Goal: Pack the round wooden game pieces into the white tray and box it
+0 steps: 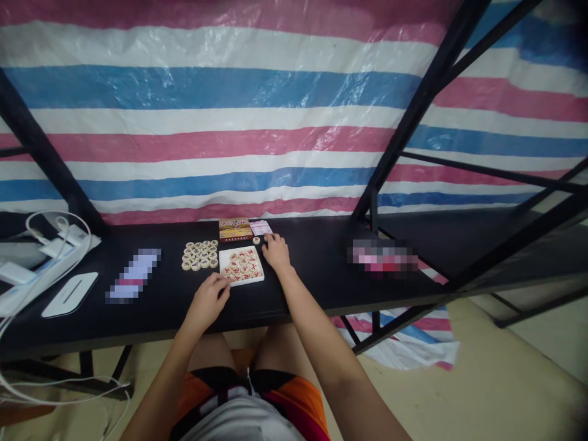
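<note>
A shallow white tray [263,279] on the black table holds several round cream xiangqi pieces [243,264] with red characters. My left hand [209,301] is at the tray's near left corner, fingers over the rim and thumb just below it, gripping that corner. Beyond the tray's right side, my right hand [277,252] rests with bent fingers near the tabletop; what lies under its fingertips is too small to make out. One loose red-marked piece [256,240] sits just left of those fingers. Dark-marked pieces [199,255] stand grouped in rows left of the tray.
Behind the tray are a printed cardboard box [235,229] and a paper slip [261,228]. Leftward lie a blurred flat item [134,275], a white panel [70,294] and white cables [28,222]. A pixelated pink item [382,256] is right. Black metal posts [390,147] frame the table.
</note>
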Available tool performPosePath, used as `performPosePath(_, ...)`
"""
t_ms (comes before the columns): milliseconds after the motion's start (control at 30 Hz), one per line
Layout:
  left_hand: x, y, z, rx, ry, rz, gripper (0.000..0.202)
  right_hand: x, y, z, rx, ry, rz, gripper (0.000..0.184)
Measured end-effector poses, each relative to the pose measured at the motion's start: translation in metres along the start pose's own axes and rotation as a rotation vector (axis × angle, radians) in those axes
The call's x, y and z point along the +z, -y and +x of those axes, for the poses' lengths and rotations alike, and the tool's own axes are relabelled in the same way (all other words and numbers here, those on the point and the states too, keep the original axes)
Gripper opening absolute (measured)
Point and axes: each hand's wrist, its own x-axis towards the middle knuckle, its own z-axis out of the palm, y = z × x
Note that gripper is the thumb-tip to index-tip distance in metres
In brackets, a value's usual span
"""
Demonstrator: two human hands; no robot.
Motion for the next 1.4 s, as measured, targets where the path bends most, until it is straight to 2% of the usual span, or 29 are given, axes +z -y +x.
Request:
performPosePath(233,-0.001,-0.001,0.000,0.015,-0.014,0.004,0.027,0.002,-0.002,0.005,0.052,0.021,-0.027,0.033)
performPosePath(700,-0.001,-0.002,0.000,0.010,0.005,0.025,0.028,-0.005,-0.004,-0.011,0.014,0.061,0.019,0.049)
performPosePath(800,-0.001,-0.002,0.000,0.010,0.002,0.019,0.027,-0.008,-0.005,-0.014,0.050,0.042,0.025,0.049)
performPosePath(967,-0.002,-0.001,0.000,0.012,0.012,0.013,0.027,-0.012,-0.012,-0.015,0.113,0.030,0.014,0.035)
performPosePath(1167,-0.002,-0.001,0.000,0.016,-0.005,0.022,0.027,-0.006,-0.014,-0.008,-0.011,0.003,0.222,0.030)
performPosePath(1400,-0.002,-0.002,0.000,0.005,-0.007,0.012,0.027,-0.006,-0.011,-0.009,-0.050,-0.022,0.404,0.012)
